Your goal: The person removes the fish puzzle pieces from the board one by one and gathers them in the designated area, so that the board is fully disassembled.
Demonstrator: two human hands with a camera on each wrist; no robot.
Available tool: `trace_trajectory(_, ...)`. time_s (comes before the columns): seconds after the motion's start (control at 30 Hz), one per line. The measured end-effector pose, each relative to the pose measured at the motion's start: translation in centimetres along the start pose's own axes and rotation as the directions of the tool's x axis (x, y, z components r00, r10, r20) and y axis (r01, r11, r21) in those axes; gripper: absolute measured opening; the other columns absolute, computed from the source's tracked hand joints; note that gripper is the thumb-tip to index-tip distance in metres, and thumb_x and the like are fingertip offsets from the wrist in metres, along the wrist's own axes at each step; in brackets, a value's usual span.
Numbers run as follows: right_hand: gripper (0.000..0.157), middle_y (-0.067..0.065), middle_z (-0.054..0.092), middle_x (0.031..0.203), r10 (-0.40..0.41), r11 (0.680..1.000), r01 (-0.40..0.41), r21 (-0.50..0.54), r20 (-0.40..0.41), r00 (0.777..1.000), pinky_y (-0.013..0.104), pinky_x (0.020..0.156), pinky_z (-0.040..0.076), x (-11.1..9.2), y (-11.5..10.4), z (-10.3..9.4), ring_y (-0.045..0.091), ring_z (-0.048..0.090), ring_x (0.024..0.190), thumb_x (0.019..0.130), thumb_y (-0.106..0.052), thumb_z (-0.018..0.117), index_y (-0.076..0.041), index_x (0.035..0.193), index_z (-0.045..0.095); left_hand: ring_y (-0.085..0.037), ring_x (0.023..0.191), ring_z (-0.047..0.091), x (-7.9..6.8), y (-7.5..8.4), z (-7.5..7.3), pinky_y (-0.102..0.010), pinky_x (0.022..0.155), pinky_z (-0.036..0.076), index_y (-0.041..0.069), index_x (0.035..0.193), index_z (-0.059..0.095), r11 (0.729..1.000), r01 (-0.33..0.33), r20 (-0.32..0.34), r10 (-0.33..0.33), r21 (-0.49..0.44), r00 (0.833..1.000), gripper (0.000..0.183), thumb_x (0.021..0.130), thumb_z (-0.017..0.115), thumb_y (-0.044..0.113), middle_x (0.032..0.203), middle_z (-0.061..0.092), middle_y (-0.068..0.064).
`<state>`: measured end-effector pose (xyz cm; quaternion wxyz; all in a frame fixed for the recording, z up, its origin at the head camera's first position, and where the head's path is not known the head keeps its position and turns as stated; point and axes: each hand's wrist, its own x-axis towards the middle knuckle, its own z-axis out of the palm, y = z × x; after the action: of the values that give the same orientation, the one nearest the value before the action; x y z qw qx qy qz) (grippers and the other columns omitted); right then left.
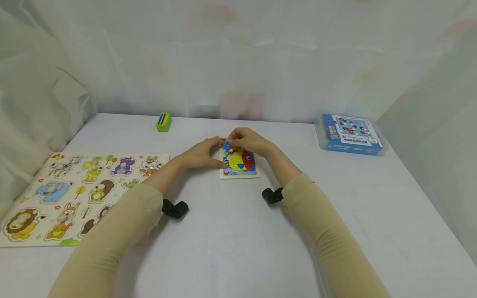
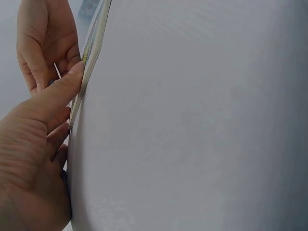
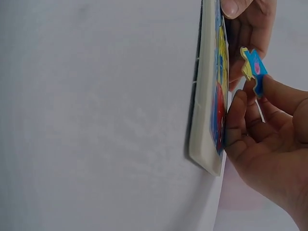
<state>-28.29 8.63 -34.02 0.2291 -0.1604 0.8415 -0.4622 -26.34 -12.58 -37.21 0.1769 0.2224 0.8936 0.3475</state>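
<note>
A small fish jigsaw board (image 1: 238, 176) lies on the white table, showing a yellow fish with a red head on blue. My right hand (image 1: 251, 141) pinches a blue and yellow puzzle piece (image 3: 255, 70) between thumb and fingertips, tilted above the board's upper left part. The piece bears a pink mark in the right wrist view. At the board's left side, my left hand (image 1: 200, 154) holds its edge, thumb near the lower left and fingers toward the top corner. The fingers partly hide that corner.
On the left lies a large animal puzzle board (image 1: 80, 186), partly beneath my left forearm. A green block (image 1: 163, 122) with coloured stripes stands at the back. Toward the back right is a blue box (image 1: 352, 134) in clear plastic. Pale cloth (image 1: 261, 54) hangs behind the table.
</note>
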Motion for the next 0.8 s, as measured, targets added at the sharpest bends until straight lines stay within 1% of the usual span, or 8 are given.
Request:
trace_trajectory(0.1, 0.020, 0.006, 0.060, 0.101, 0.015, 0.999, -0.014, 0.031, -0.033, 0.999, 0.022, 0.082, 0.055, 0.2, 0.0, -0.2, 0.020, 0.060, 0.089, 0.101, -0.021, 0.055, -0.006, 0.113, 0.060, -0.030, 0.158, 0.007, 0.0, -0.1, -0.1, -0.062, 0.125, 0.011, 0.023, 0.145, 0.045, 1.000, -0.003, 0.008, 0.003, 0.001, 1.000, 0.074, 0.082, 0.078, 0.043, 0.166, 0.025, 0.000)
trace_trajectory(0.23, 0.020, 0.008, 0.059, 0.102, 0.033, 0.996, -0.028, 0.086, -0.064, 0.997, 0.028, 0.087, 0.059, 0.1, -0.2, -0.6, 0.022, 0.063, 0.088, 0.100, -0.021, 0.057, -0.007, 0.113, 0.061, -0.039, 0.156, 0.004, -0.1, -0.2, -0.2, -0.065, 0.124, 0.008, 0.025, 0.150, 0.042, 1.000, -0.004, 0.021, 0.004, 0.005, 1.000, 0.077, 0.083, 0.076, 0.043, 0.168, 0.017, -0.005)
trace_trajectory(0.33, 0.019, 0.008, 0.059, 0.103, 0.035, 0.994, -0.027, 0.104, -0.075, 0.997, 0.030, 0.088, 0.060, -0.2, -0.1, -1.1, 0.023, 0.065, 0.087, 0.100, -0.020, 0.058, -0.007, 0.113, 0.061, -0.040, 0.156, 0.003, -0.1, -0.2, -0.2, -0.067, 0.123, 0.008, 0.028, 0.149, 0.045, 1.000, -0.018, 0.030, 0.017, 0.022, 0.999, 0.072, 0.084, 0.074, 0.043, 0.167, 0.022, -0.002)
trace_trajectory(0.43, 0.020, 0.009, 0.059, 0.105, 0.038, 0.995, -0.029, 0.095, -0.085, 0.996, 0.030, 0.088, 0.060, -0.6, 0.1, -1.8, 0.023, 0.065, 0.086, 0.099, -0.020, 0.059, -0.007, 0.113, 0.062, -0.036, 0.157, 0.003, -0.1, -0.3, -0.2, -0.067, 0.123, 0.008, 0.029, 0.148, 0.046, 0.999, -0.028, 0.032, 0.027, 0.034, 0.999, 0.070, 0.085, 0.074, 0.042, 0.164, 0.030, 0.006)
trace_trajectory(0.5, 0.020, 0.008, 0.059, 0.106, 0.045, 0.996, -0.037, 0.080, -0.095, 0.994, 0.029, 0.088, 0.060, -1.0, 0.4, -2.2, 0.021, 0.064, 0.085, 0.099, -0.021, 0.060, -0.008, 0.113, 0.062, -0.036, 0.157, 0.003, -0.1, -0.3, -0.1, -0.067, 0.123, 0.008, 0.031, 0.148, 0.046, 0.999, -0.025, 0.033, 0.024, 0.035, 0.999, 0.070, 0.085, 0.074, 0.043, 0.162, 0.033, 0.010)
trace_trajectory(0.67, 0.023, 0.009, 0.059, 0.106, 0.067, 0.997, -0.062, 0.049, -0.111, 0.992, 0.030, 0.089, 0.060, -1.9, 1.4, -3.6, 0.021, 0.062, 0.088, 0.098, -0.021, 0.061, -0.007, 0.116, 0.062, -0.042, 0.156, 0.000, -0.1, -0.2, -0.1, -0.068, 0.122, 0.006, 0.034, 0.148, 0.045, 0.999, -0.006, 0.034, 0.004, 0.038, 0.999, 0.071, 0.084, 0.074, 0.044, 0.162, 0.031, 0.012)
trace_trajectory(0.8, 0.024, 0.007, 0.059, 0.103, 0.085, 0.996, -0.083, 0.021, -0.113, 0.990, 0.026, 0.085, 0.059, -2.7, 2.4, -4.9, 0.020, 0.061, 0.087, 0.098, -0.020, 0.061, -0.005, 0.117, 0.062, -0.044, 0.155, -0.001, -0.1, -0.1, -0.2, -0.069, 0.122, 0.006, 0.034, 0.148, 0.045, 0.999, 0.005, 0.032, -0.006, 0.047, 0.999, 0.072, 0.083, 0.075, 0.044, 0.163, 0.030, 0.013)
